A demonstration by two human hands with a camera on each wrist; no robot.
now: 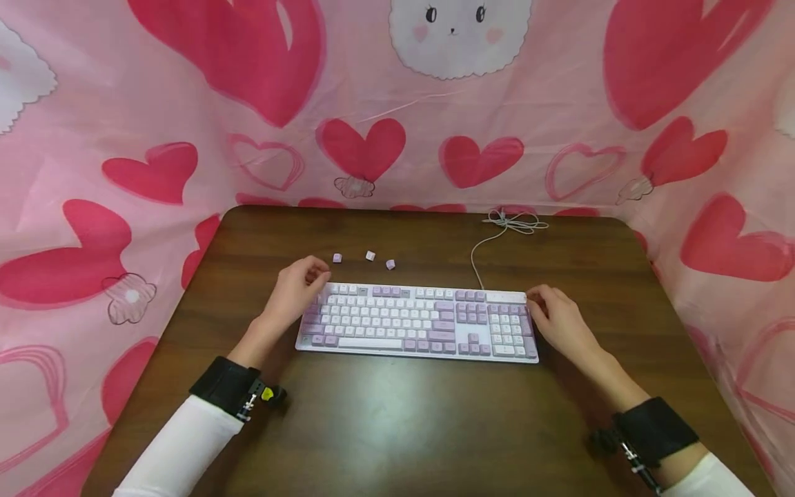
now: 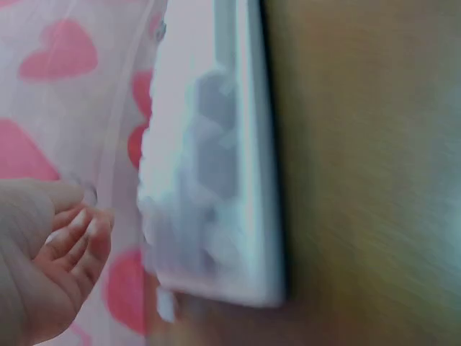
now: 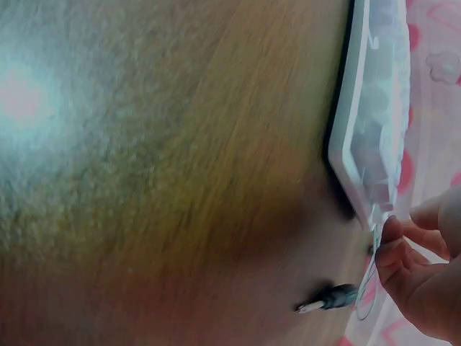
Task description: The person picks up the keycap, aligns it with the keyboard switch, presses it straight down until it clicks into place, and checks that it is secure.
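Observation:
A white and lavender keyboard (image 1: 366,344) lies on the table. My left hand (image 1: 297,288) is at its upper left corner, fingers bent. In the left wrist view, that left hand (image 2: 54,263) shows loosely curled fingers apart from the keyboard (image 2: 248,252), with nothing visible between them. My right hand (image 1: 562,321) is by the upper right corner, and in the right wrist view the right hand (image 3: 425,270) has bent fingertips close to the corner of the keyboard (image 3: 353,137); whether they touch it is unclear. Three loose keycaps, lavender (image 1: 337,258), white (image 1: 370,255) and lavender (image 1: 390,264), lie behind the keyboard.
A pale cable (image 1: 474,252) runs back from the keyboard to a coiled bundle near the table's far edge. In the right wrist view, a dark piece with a pale tip (image 3: 333,296) lies by the cable loop. Pink heart-patterned cloth (image 1: 410,103) surrounds the brown table (image 1: 385,421).

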